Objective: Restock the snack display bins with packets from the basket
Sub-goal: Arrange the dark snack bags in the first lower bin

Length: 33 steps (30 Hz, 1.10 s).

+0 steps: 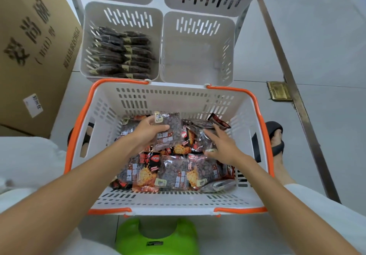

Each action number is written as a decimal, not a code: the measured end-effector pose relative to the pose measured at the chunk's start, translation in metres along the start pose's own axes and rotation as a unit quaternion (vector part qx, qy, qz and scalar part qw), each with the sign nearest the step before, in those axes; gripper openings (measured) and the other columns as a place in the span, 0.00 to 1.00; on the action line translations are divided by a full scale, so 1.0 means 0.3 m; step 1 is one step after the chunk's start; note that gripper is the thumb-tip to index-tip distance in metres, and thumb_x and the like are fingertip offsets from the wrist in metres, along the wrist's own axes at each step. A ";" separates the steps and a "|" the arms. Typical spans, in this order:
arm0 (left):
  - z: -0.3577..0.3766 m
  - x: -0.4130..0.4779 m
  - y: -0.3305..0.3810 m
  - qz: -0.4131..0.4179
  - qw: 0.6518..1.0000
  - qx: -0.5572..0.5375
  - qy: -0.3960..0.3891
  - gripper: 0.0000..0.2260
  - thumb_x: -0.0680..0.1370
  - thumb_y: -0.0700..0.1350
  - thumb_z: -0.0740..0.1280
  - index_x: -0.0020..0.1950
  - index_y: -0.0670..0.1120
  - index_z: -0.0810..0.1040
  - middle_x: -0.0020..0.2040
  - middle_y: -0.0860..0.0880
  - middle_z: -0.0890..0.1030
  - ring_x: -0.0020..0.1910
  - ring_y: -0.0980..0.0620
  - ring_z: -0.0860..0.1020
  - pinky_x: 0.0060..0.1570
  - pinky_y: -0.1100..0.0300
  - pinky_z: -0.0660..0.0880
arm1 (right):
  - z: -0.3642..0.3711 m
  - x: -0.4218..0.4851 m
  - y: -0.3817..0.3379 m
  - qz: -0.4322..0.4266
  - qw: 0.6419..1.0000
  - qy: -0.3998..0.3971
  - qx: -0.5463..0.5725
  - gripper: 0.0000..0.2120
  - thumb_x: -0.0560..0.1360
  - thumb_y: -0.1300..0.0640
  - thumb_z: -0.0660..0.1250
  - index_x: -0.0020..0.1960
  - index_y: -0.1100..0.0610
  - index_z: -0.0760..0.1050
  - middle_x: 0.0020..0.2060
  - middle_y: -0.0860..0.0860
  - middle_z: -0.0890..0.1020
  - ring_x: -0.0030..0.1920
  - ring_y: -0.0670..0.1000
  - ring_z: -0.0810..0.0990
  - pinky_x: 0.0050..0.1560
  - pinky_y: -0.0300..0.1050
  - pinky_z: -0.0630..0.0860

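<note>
Basket: white basket (174, 201) with orange handles, on the floor in front of the person, with a loose heap of packets inside
Left hand: the left hand (147, 134) grasps one clear packet (170, 134) of dark snacks, raised just above the heap in the basket's far half
Right hand: the right hand (221, 146) has its fingers spread and fairly straight, lying on the heap toward the basket's right side and gripping nothing
Bins: the stocked bin (122, 11) is just beyond the basket's far-left corner and packed with dark packets; the empty bin (198, 56) is just beyond its far-right corner
Handling: the packets are probably light, soft and crinkly, with slippery film; best pinched at a sealed edge or held flat across the middle, not squeezed
Hard to see: the packet print is blurred; the upper bins beyond the basket are cut off by the frame; what lies under the right palm is hidden
</note>
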<state>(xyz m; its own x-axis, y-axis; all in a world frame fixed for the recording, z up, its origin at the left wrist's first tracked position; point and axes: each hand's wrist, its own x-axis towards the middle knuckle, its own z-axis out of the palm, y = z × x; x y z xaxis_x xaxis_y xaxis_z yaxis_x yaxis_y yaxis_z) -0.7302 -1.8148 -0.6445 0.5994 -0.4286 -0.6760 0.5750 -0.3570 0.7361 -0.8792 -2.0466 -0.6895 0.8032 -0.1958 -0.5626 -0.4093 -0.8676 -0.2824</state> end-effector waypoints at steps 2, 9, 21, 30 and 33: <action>-0.018 0.008 -0.021 0.002 1.000 -0.007 -0.004 0.24 0.77 0.44 0.72 0.71 0.49 0.71 0.64 0.40 0.79 0.54 0.43 0.75 0.55 0.49 0.70 | 0.012 0.011 -0.011 -0.006 0.998 0.038 0.045 0.41 0.74 0.41 0.70 0.79 0.44 0.52 0.79 0.52 0.50 0.78 0.59 0.52 0.75 0.59 0.57; -0.028 0.014 -0.057 0.016 1.000 0.010 0.016 0.30 0.80 0.42 0.68 0.79 0.46 0.58 0.78 0.45 0.63 0.75 0.42 0.63 0.71 0.44 0.61 | 0.000 0.028 -0.002 -0.027 0.998 -0.051 0.016 0.48 0.71 0.45 0.75 0.80 0.44 0.47 0.79 0.53 0.52 0.77 0.58 0.53 0.76 0.54 0.56; -0.004 -0.051 0.022 -0.007 0.990 -0.110 -0.083 0.30 0.73 0.67 0.65 0.69 0.52 0.73 0.67 0.43 0.77 0.67 0.40 0.73 0.66 0.34 0.69 | -0.190 0.016 -0.299 0.042 0.918 0.148 0.365 0.25 0.75 0.35 0.65 0.50 0.59 0.74 0.45 0.53 0.80 0.43 0.52 0.79 0.44 0.48 0.74; -0.160 -0.027 0.144 0.103 0.992 -0.055 -0.036 0.18 0.73 0.36 0.74 0.59 0.48 0.74 0.53 0.48 0.83 0.50 0.54 0.82 0.47 0.62 0.78 | -0.343 0.099 -0.510 -0.115 0.933 0.147 0.308 0.44 0.71 0.40 0.72 0.78 0.43 0.51 0.76 0.48 0.59 0.71 0.49 0.64 0.70 0.50 0.65; -0.256 -0.028 0.230 0.166 0.986 0.003 -0.034 0.20 0.72 0.37 0.76 0.61 0.48 0.76 0.52 0.50 0.84 0.52 0.53 0.83 0.49 0.62 0.79 | -0.465 0.153 -0.576 -0.175 0.939 0.070 0.288 0.36 0.73 0.51 0.74 0.76 0.46 0.61 0.69 0.53 0.73 0.57 0.51 0.81 0.52 0.44 0.81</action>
<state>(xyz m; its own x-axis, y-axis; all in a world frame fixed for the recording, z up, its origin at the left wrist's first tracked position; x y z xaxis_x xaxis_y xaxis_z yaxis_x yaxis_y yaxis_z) -0.6528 -1.7720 -0.5905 0.7156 -0.5766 -0.3941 0.3498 -0.1925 0.9168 -0.7113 -1.9694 -0.5583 0.9646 -0.0377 -0.2611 -0.2436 -0.5069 -0.8268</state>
